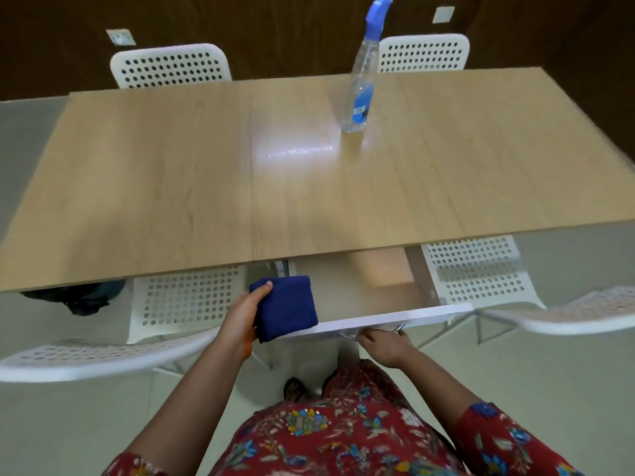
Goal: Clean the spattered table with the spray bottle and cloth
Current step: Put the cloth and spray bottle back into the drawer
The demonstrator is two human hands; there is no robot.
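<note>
The left hand (245,314) grips a folded dark blue cloth (287,307), thumb on top near its far corner and fingers hidden beneath it. The cloth sits just above the left end of a white drawer (388,319), which stands pulled out from under the table (171,183); whether the cloth touches the drawer cannot be told. The right hand (385,345) is at the drawer front, back of the hand up, its fingers curled round the metal handle (347,335) below the front's edge. Both forearms are bare, with red flowered sleeves at the bottom of the view. The tabletop is pale wood grain with a bright glare patch near the middle. The bottle (359,94), clear with a blue trigger head and a blue label, stands upright on the far half of the table, right of centre, well apart from both hands. White perforated chairs (171,65) stand at the far and near sides, and a dark bundle (86,297) lies under the table's near left edge.
</note>
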